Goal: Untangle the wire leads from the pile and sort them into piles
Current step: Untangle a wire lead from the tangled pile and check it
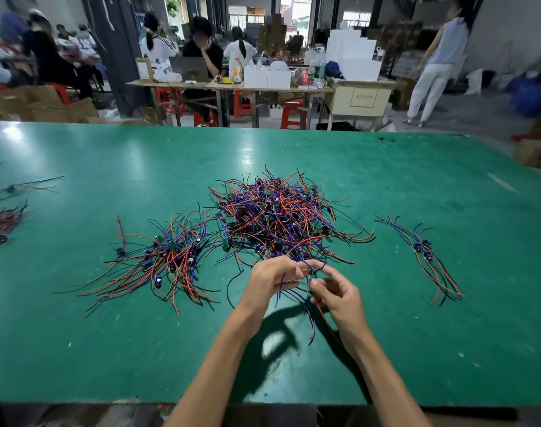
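A wire lead (pixel 309 272) is pinched between left hand (pixel 270 280) and right hand (pixel 337 295) close together (both curled on it) at the near edge of the tangled pile (pixel 281 217), flanked by a left sorted pile (pixel 164 260) and small right pile (pixel 426 251) on the green table (pixel 78 349).
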`<state>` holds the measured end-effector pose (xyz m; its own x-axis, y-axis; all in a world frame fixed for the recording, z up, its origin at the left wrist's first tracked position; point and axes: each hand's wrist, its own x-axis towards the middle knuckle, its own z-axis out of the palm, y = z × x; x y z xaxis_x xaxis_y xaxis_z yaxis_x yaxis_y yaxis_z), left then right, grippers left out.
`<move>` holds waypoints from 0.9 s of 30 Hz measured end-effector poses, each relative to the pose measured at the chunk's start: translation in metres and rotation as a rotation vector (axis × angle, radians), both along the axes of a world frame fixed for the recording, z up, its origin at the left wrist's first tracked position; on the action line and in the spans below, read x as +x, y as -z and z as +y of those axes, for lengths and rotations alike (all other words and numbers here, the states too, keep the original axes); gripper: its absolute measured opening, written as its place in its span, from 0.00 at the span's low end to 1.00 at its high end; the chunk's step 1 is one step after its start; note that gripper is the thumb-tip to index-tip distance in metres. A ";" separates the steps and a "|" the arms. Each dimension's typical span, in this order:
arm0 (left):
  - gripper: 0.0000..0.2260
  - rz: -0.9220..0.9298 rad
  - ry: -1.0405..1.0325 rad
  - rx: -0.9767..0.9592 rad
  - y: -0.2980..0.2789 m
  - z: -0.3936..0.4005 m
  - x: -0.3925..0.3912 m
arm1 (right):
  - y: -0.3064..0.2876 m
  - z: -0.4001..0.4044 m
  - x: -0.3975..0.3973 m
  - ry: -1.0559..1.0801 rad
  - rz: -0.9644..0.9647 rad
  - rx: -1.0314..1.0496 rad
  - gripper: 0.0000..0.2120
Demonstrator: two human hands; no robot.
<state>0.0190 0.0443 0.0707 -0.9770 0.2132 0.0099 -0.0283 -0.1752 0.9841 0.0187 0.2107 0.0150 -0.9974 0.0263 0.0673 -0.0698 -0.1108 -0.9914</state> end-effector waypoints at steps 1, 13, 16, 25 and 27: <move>0.09 0.002 0.012 -0.002 0.002 -0.001 0.002 | 0.000 -0.001 0.000 0.002 0.012 0.014 0.16; 0.10 -0.083 -0.135 -0.158 0.017 -0.013 0.019 | -0.006 -0.022 0.000 0.092 0.246 0.242 0.14; 0.08 0.031 -0.080 -0.265 0.010 -0.016 0.021 | -0.009 -0.028 0.001 0.080 0.339 0.391 0.14; 0.13 -0.008 -0.202 -0.087 0.006 -0.019 0.018 | -0.007 -0.028 -0.002 0.311 0.228 0.205 0.18; 0.16 -0.005 -0.226 -0.057 0.007 -0.020 0.019 | 0.002 -0.022 -0.001 0.361 0.171 0.252 0.16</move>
